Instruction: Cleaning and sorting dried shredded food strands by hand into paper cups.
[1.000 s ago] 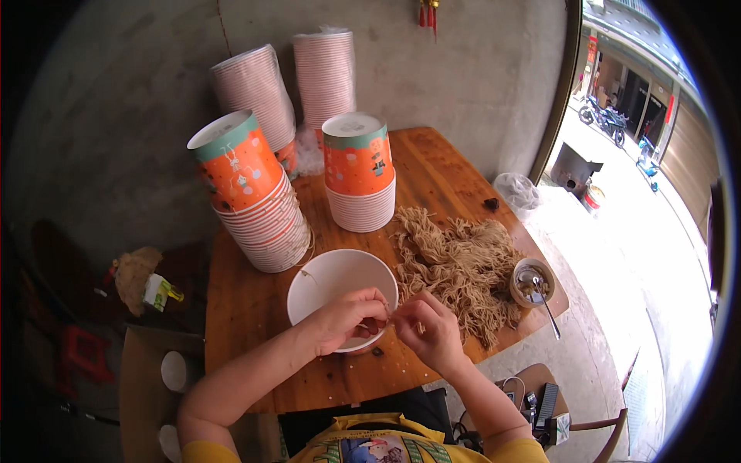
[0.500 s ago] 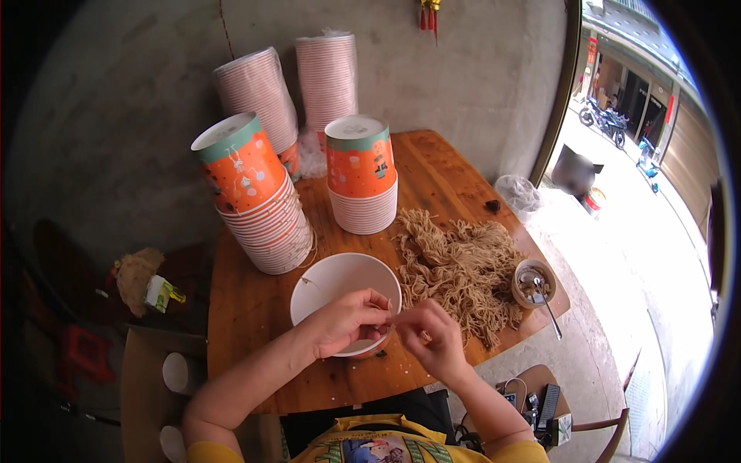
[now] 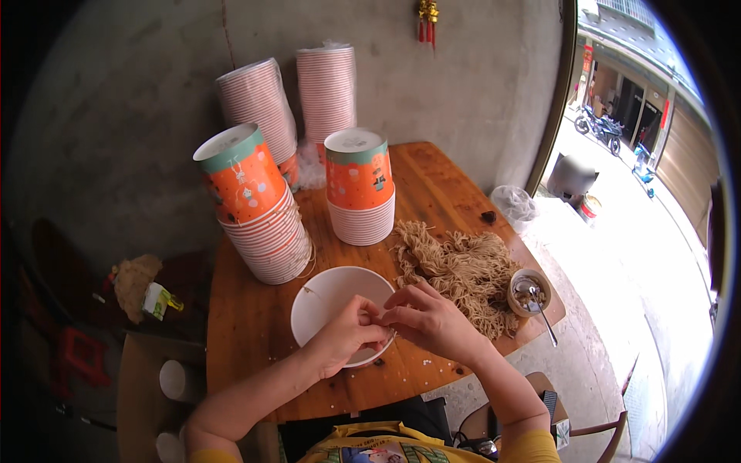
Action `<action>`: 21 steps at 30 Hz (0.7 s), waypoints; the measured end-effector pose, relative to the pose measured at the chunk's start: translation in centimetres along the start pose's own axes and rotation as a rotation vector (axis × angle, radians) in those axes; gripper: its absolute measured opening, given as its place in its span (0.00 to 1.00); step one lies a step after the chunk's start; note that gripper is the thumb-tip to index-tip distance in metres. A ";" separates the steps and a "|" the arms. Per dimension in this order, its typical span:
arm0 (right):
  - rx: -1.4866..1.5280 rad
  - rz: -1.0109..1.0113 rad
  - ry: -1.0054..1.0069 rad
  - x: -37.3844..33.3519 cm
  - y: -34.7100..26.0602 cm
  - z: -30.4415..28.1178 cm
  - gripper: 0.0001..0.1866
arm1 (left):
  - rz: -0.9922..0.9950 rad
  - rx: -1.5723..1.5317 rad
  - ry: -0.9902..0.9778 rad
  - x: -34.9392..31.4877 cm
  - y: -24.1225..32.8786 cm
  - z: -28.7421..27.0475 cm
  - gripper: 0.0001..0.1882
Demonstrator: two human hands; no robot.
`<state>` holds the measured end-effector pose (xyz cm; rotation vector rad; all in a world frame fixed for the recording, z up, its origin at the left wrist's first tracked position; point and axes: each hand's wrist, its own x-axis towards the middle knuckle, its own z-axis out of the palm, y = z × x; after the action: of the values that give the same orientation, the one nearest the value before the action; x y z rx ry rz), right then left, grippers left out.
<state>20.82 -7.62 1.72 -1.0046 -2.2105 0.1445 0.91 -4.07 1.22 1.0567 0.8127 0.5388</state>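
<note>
A large white paper tub [image 3: 323, 302] stands mouth up near the table's front edge. Over its near right rim, my left hand [image 3: 351, 336] and my right hand [image 3: 432, 320] meet with fingertips pinched together. Whatever they grip is too small to make out. One short tan strand [image 3: 310, 291] lies at the tub's far left rim. Just beyond my right hand spreads a tangled heap of tan strings [image 3: 463, 270]. To its right sits a small bowl [image 3: 529, 293] holding a spoon and small pieces I cannot identify.
Upside-down stacks of orange-and-green paper tubs stand behind, the left stack [image 3: 255, 193] leaning and the right stack [image 3: 360, 185] upright. Plastic-wrapped tub stacks [image 3: 327, 92] rest against the wall. A cardboard box [image 3: 143, 386] with white tubs lies low at left. White specks dot the wooden table [image 3: 255, 339].
My right hand has turned over and come closer to my left, its back now facing up. The left hand stays at the rim. The whole view has shifted slightly.
</note>
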 end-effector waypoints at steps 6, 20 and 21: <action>0.097 -0.029 -0.025 0.0 0.1 0.3 0.08 | 0.046 0.140 -0.028 -0.3 0.2 0.0 0.18; 1.778 0.737 -0.119 -2.1 0.5 1.3 0.04 | 0.553 0.658 0.116 -1.1 -1.0 0.8 0.13; 1.859 0.755 -0.115 -2.3 0.7 1.6 0.06 | 0.693 0.805 0.152 -1.2 -1.2 0.9 0.14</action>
<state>21.30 -8.51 -0.95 -0.5088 -0.7671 2.0566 0.96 -5.93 0.77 2.0938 0.8001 0.9127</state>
